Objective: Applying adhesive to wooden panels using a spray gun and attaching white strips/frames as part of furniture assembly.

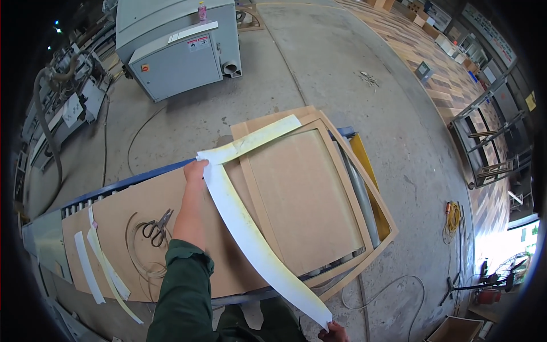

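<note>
My left hand is closed on the upper end of a long white strip with yellowish stains along one edge. The strip bows down to the right, where my right hand pinches its lower end near the bottom edge. A second stained strip runs from my left hand across the upper edge of the frames; I cannot tell whether the two are joined. Beneath lie stacked brown wooden frames, turned at an angle, with a flat brown panel inside the top one's opening.
A brown board covers a blue-sided roller conveyor. Black-handled scissors, a loose coil of thin banding and white offcut strips lie on it. Beyond stands a grey machine cabinet. A rack and yellow cord are right.
</note>
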`<state>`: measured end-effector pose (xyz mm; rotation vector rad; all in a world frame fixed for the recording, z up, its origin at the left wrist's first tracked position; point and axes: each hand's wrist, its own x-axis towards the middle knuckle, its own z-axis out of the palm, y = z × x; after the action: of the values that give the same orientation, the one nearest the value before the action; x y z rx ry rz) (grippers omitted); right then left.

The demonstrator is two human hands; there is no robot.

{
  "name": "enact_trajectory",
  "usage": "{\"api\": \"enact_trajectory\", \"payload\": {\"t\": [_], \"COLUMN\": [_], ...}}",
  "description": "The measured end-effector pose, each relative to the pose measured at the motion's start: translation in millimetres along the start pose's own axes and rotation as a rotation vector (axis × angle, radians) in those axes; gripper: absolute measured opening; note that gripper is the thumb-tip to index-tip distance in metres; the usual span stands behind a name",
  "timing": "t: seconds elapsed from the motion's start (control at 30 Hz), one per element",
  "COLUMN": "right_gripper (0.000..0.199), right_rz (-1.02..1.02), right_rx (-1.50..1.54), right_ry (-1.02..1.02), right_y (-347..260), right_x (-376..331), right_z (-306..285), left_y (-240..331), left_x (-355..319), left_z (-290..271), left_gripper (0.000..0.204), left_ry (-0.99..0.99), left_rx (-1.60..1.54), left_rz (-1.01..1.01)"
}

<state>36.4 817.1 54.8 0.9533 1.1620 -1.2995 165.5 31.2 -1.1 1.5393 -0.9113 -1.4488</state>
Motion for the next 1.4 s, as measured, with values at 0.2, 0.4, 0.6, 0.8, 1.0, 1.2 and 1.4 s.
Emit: {"api": "enact_trajectory", "payload": {"t": [0.2,0.4,0.6,0.8,1.0,1.2,1.4], "right_gripper": [0.038,0.051,0.048,0.050,0.051,0.057,0.063], "right_rz": [0.079,-0.144,-0.554,-0.716,-0.905,-0.948,-0.898], "right_rx": [0.061,-0.035,-0.572,-0.585,-0.182,-0.009,0.079], "right_ry": [-0.027,-0.208,-0.216,-0.222,-0.377,-0.424,-0.536], "right_y": [2,5,-55,-69,-65,-57,-49], "right_x": [12,-17,-143,-201,-191,-210,-196], "right_z": [-12,23,96,118,125,115,97], "left_y": [42,19,-32,-53,-41,-14,57], "left_x": [0,43,47,54,43,-6,12], "left_z": [-9,-47,-64,-79,-82,-60,-69], "left_gripper": [0.022,0.019,0.026,0.035,0.037,0.034,0.038], "left_ry": [0.043,0.234,0.053,-0.207,0.194,0.085,-0.101], "left_rx": [0.295,-0.160,-0.141,-0.437,-0.217,-0.116,-0.462], "left_rz": [0.199,0.040,-0.285,-0.346,-0.242,-0.413,-0.459]}}
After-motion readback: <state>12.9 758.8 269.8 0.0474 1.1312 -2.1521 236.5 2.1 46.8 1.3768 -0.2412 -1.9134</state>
